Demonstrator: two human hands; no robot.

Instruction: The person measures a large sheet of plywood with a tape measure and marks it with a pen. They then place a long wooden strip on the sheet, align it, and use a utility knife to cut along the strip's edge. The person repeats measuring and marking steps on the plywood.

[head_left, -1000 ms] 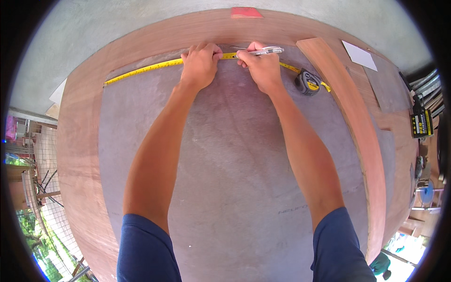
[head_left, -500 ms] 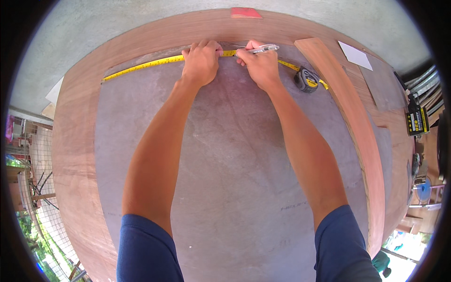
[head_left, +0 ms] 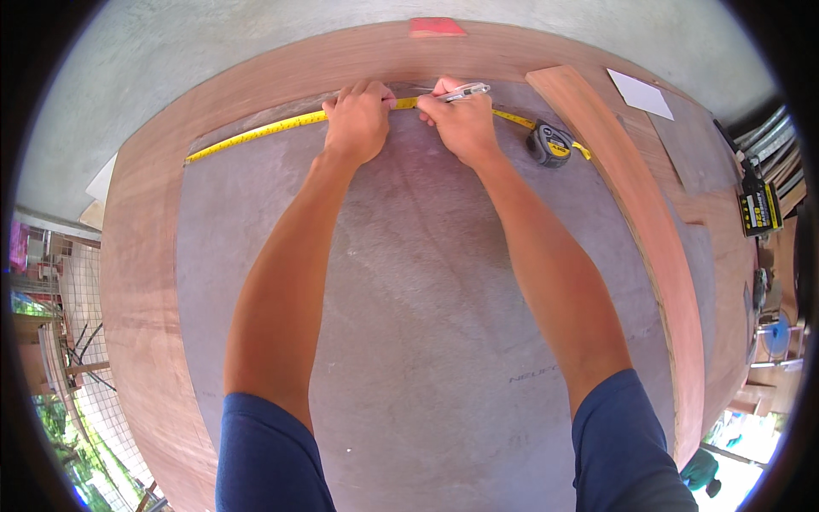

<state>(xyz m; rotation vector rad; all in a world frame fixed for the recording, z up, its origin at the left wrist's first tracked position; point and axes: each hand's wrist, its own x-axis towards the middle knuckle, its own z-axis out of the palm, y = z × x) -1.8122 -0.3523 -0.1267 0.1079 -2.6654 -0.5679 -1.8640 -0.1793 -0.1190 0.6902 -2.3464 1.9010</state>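
Note:
A grey sheet (head_left: 409,358) lies on a pinkish plywood board (head_left: 141,307). Along the sheet's far edge runs a yellow tape blade (head_left: 256,135), extended from a grey-and-black tape case (head_left: 548,143) at the right. My left hand (head_left: 357,119) is on the blade with fingers bent, thumb and fingertips pressed to it. My right hand (head_left: 456,124) grips a silver-and-clear pen (head_left: 473,90), its tip down on or beside the blade, just right of my left hand.
A long wooden plank (head_left: 640,213) lies along the sheet's right side. A red piece (head_left: 437,26), a white card (head_left: 638,91), a smaller grey sheet (head_left: 693,149) and a black-and-yellow box (head_left: 759,211) lie around. Wire mesh is at left; a person (head_left: 699,469) is partly visible at lower right.
The view has shifted slightly. Both hands keep nearly the same places on the tape and pen, with only small movements at the pen tip.

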